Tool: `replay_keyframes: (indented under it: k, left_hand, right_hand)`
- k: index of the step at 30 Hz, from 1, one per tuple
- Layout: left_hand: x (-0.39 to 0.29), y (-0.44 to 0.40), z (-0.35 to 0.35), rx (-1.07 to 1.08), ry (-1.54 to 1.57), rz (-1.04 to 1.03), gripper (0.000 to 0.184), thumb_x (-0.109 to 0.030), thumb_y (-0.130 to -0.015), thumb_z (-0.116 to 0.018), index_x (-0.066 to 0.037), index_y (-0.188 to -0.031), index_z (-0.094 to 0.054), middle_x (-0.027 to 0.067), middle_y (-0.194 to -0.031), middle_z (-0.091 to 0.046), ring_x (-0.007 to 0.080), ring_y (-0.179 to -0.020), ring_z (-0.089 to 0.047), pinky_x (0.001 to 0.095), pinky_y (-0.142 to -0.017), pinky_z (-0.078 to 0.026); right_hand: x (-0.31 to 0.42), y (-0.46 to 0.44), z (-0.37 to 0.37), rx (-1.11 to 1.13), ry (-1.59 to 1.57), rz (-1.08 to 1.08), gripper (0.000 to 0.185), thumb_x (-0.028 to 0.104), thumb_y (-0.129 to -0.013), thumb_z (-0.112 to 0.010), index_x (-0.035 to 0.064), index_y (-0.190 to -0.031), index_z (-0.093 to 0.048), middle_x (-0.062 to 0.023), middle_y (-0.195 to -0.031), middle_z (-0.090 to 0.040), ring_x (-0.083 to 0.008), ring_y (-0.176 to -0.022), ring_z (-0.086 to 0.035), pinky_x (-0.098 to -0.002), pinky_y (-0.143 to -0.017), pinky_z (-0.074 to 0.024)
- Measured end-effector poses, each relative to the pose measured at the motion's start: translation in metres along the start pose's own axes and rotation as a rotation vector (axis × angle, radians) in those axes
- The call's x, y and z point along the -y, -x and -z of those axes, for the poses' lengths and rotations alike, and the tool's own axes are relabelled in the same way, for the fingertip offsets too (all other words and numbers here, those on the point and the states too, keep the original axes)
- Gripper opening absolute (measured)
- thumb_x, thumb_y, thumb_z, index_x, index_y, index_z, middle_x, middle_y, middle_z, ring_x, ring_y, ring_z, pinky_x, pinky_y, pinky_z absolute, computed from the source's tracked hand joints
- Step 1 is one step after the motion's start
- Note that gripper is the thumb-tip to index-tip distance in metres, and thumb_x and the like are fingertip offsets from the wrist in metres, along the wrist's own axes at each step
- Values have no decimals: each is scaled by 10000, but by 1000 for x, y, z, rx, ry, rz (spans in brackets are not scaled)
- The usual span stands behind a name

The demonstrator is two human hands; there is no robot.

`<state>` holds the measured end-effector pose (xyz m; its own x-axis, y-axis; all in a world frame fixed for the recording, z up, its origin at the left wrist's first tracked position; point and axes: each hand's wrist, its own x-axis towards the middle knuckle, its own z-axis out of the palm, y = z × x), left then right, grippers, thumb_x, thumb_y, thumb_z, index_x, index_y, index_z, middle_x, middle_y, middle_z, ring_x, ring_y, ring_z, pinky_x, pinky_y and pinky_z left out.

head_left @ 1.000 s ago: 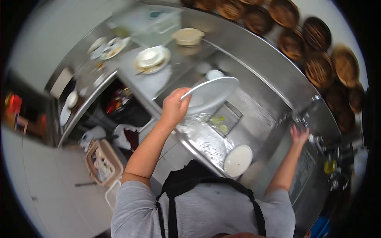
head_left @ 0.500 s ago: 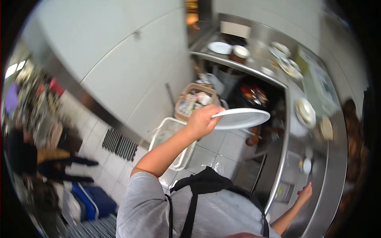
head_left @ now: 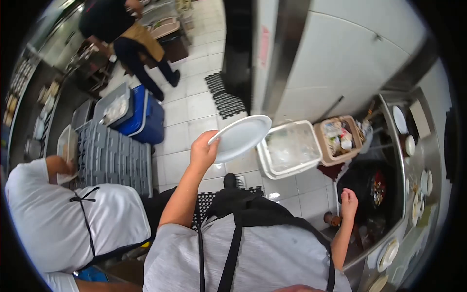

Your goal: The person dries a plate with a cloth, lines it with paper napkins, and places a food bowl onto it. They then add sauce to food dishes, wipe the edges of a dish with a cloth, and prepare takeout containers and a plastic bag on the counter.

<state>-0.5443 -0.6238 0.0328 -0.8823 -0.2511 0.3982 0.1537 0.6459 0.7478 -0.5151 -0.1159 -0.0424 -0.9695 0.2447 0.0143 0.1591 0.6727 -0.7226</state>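
One plate [head_left: 242, 139] needs a steady grip, left hand [head_left: 203, 152] pinching its rim. The right hand [head_left: 349, 203] curls, seemingly empty, near the counter's [head_left: 365, 263] front edge

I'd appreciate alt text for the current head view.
A person's left hand holds a white plate by its rim above a tiled floor, the right hand loosely curled. A white tub and beige bin stand nearby, a co-worker at left.

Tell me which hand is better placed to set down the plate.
Probably the left hand: it grips the white plate by its rim, while the right hand is apart from it, holding nothing visible.
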Motion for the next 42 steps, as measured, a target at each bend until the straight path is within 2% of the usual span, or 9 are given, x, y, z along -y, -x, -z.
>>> replay_keyframes:
  k: [2,5,9,17,24,29,34,40,42]
  left_hand:
    - [32,10,27,-93,-79,143,126,-63,-737,-535,-4,-841,-577,152,-779,-581,279,-725,-570,316,-651,-446]
    - [75,12,69,-204,-77,320,130,-70,-746,-518,1,-839,-575,157,-762,-576,278,-709,-565,320,-639,-435]
    - [140,1,122,-342,-148,312,133,-78,-746,-521,-3,-842,-573,159,-754,-574,280,-698,-562,320,-630,-428]
    - [222,-40,206,-535,-230,468,152,-94,-745,-520,1,-848,-578,154,-753,-583,270,-690,-569,319,-626,-431]
    - [287,-93,224,-651,-291,566,162,-93,-737,-520,17,-845,-570,150,-743,-585,246,-682,-569,325,-626,-433]
    - [341,-150,218,-692,-352,657,157,-95,-737,-513,15,-836,-566,163,-730,-571,270,-670,-560,338,-612,-426]
    - [378,-213,221,-685,-549,748,157,-99,-736,-508,3,-840,-566,184,-729,-563,313,-670,-552,354,-611,-426]
    - [424,-294,229,-768,-497,787,155,-92,-730,-513,3,-837,-570,178,-737,-576,316,-677,-559,369,-617,-429]
    - [461,-318,234,-730,-502,792,157,-90,-735,-518,1,-852,-571,177,-739,-584,304,-669,-566,352,-608,-433]
  right_hand:
    - [42,-8,-38,149,70,71,181,103,-783,-514,-16,-911,-561,-33,-686,-543,-89,-628,-489,-222,-594,-411]
    - [77,-28,-98,327,91,107,211,94,-764,-534,-9,-947,-547,-42,-670,-528,-108,-606,-473,-244,-582,-409]
    - [142,-51,-183,476,220,143,284,166,-734,-555,33,-985,-546,-130,-718,-588,-236,-658,-564,-317,-625,-443]
    - [295,-105,-339,829,251,383,341,210,-722,-561,50,-1022,-542,-140,-803,-603,-272,-730,-577,-333,-669,-450]
    - [370,-192,-440,921,366,553,353,242,-713,-561,65,-1018,-550,-126,-809,-606,-282,-761,-572,-362,-686,-445]
    - [430,-282,-532,998,265,616,350,246,-712,-567,70,-1014,-552,-127,-774,-601,-270,-732,-577,-340,-666,-450]
    - [539,-355,-616,1101,258,755,363,265,-727,-557,70,-1033,-538,-123,-831,-599,-261,-781,-574,-339,-681,-448]
    - [665,-427,-706,1136,188,957,363,257,-734,-544,66,-1043,-529,-129,-844,-598,-277,-788,-569,-342,-697,-447]
    - [700,-451,-731,1089,172,969,361,250,-735,-543,66,-1044,-527,-132,-842,-597,-279,-781,-568,-342,-695,-447]
